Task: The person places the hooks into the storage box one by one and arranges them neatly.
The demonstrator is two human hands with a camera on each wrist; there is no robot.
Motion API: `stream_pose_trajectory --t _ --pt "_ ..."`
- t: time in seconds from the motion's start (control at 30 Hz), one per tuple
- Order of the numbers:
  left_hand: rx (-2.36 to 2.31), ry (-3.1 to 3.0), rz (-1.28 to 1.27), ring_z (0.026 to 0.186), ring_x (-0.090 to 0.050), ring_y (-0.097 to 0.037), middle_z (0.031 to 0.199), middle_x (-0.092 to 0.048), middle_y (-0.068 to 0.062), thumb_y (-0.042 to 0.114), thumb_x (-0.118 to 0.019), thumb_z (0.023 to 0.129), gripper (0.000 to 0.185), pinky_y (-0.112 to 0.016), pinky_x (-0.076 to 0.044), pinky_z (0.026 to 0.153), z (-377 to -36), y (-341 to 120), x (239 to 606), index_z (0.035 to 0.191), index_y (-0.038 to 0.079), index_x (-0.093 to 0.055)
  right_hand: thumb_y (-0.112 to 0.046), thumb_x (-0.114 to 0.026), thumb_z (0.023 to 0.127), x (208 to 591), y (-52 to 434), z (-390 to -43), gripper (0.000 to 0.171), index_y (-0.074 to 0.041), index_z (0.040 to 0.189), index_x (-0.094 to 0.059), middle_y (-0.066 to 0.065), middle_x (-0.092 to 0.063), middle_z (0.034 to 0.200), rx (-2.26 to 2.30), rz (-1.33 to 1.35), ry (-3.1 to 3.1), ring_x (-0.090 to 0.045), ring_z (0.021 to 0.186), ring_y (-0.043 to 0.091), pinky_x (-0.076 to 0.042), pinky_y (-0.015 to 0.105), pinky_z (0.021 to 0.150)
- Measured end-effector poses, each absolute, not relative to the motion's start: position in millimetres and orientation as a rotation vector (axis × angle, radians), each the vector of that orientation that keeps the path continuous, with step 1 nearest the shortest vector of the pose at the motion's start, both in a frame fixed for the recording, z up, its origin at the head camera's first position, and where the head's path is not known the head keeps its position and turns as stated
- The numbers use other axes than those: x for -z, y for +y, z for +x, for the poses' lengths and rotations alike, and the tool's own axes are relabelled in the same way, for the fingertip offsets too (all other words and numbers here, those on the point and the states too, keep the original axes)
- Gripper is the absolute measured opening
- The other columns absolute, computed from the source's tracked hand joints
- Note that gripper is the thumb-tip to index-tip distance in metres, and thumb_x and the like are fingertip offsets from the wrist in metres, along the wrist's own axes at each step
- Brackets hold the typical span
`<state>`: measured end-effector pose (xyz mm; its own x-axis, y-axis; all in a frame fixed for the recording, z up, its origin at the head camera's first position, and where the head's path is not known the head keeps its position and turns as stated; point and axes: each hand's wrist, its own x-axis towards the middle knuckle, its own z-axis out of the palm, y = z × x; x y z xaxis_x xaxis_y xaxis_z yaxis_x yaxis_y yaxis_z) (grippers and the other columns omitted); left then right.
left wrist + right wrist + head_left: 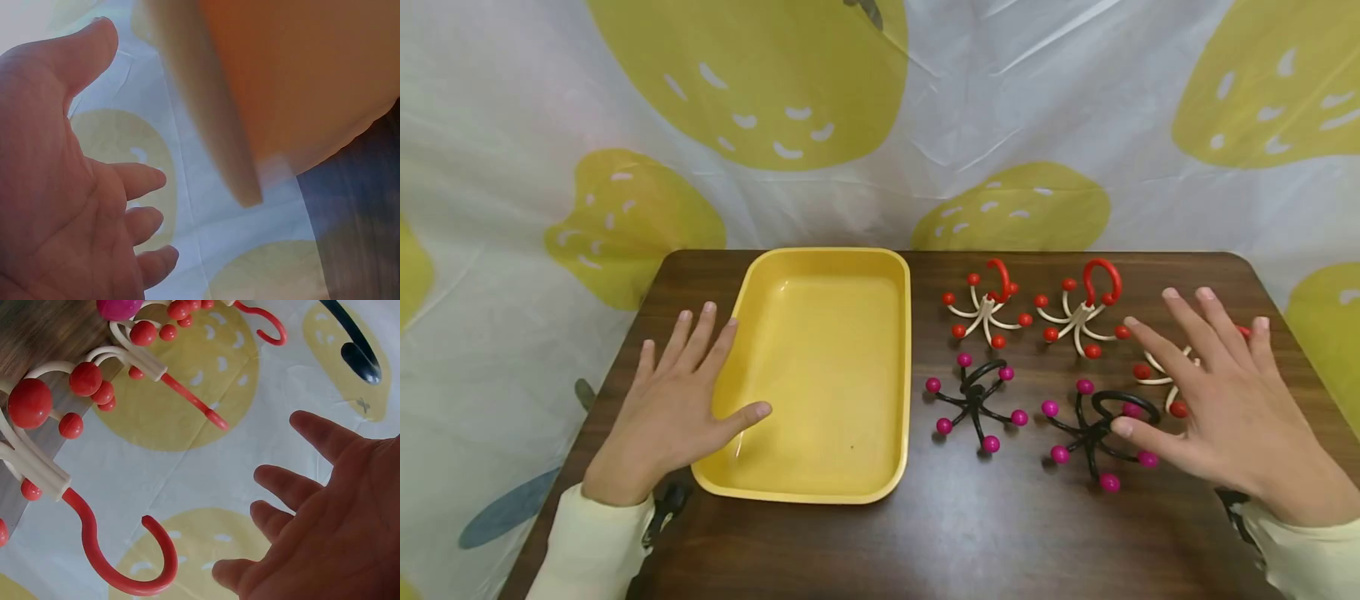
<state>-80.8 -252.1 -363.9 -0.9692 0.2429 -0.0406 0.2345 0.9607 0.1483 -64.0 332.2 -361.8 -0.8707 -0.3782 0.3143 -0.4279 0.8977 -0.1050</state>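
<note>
Hooks with beaded arms lie on the bench under and just ahead of my right hand (1225, 417), whose fingers (1187, 333) are spread straight and hold nothing. Nearest is the black hook (1093, 433), touching or just beneath my thumb, ring end toward the palm. My left hand (666, 408) rests flat, fingers straight, thumb over the yellow tray (820, 492) rim.

I see tray (820, 375) toward table's (970, 533) left edge; five hook toys right of it: three behind, two in front.
</note>
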Motion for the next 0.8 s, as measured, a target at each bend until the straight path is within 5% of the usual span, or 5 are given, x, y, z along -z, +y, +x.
stream_pose_trajectory --t 0.2,0.37,0.53,0.63,0.8 --pt "-0.230 3.068 0.380 0.165 -0.001 -0.040 0.179 0.008 -0.007 0.086 -0.054 0.089 0.114 -0.079 -0.014 0.121 -78 -254 365 0.171 0.018 -0.015 -0.063 -0.087 0.071 362 329 -61 0.104 -0.024 0.159 -0.049 0.017 -0.029 0.173 -0.342 0.644 -2.721 -0.018 0.164 0.038 -0.006 0.067 0.131" --pt "-0.257 3.077 0.379 0.163 -0.013 -0.045 0.179 0.000 -0.014 0.083 -0.057 0.090 0.113 -0.076 -0.030 0.117 -77 -257 368 0.170 0.013 -0.019 -0.074 -0.081 0.074 365 325 -60 0.099 -0.018 0.152 -0.058 0.017 -0.040 0.167 -0.400 0.691 -2.640 -0.031 0.158 0.040 -0.018 0.042 0.134" --pt "-0.315 3.072 0.381 0.158 -0.025 -0.049 0.178 -0.009 -0.020 0.076 -0.061 0.094 0.106 -0.075 -0.046 0.102 -76 -260 371 0.170 0.012 -0.023 -0.083 -0.071 0.080 369 323 -61 0.095 -0.016 0.147 -0.064 0.018 -0.050 0.158 -0.429 0.720 -2.582 -0.047 0.141 0.042 -0.040 0.024 0.101" --pt "-0.354 3.093 0.391 0.153 -0.034 -0.052 0.175 -0.017 -0.023 0.070 -0.065 0.095 0.102 -0.074 -0.050 0.096 -75 -263 375 0.169 0.011 -0.026 -0.072 -0.081 0.079 372 322 -61 0.090 -0.014 0.146 -0.064 0.018 -0.054 0.154 -0.472 0.756 -2.563 -0.050 0.129 0.038 -0.036 0.026 0.086" --pt "-0.466 3.113 0.397 0.145 -0.043 -0.054 0.169 -0.030 -0.027 0.062 -0.070 0.095 0.098 -0.074 -0.049 0.099 -73 -266 379 0.167 0.009 -0.030 -0.035 -0.095 0.070 374 320 -62 0.086 -0.010 0.146 -0.064 0.013 -0.060 0.146 -0.626 0.782 -2.574 -0.053 0.125 0.015 -0.032 0.011 0.092"
